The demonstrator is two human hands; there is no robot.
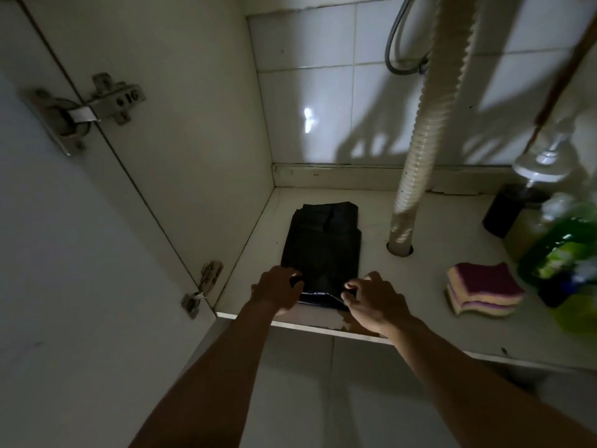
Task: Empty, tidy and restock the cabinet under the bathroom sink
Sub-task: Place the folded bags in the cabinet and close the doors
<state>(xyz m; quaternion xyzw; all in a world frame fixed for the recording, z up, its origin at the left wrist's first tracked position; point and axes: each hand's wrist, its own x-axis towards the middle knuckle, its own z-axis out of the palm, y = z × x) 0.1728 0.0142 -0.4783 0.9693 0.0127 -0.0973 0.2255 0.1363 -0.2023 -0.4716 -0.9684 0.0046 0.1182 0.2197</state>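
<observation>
Near the front left of the cabinet floor lies a folded black plastic bundle. The left hand and right hand each pinch one of its near corners. Stacked sponges sit to its right, past the drain hose.

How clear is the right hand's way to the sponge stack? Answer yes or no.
Probably yes, once it lets go: the right hand pinches the folded black bag, and only cabinet floor lies between it and the sponge stack.
</observation>
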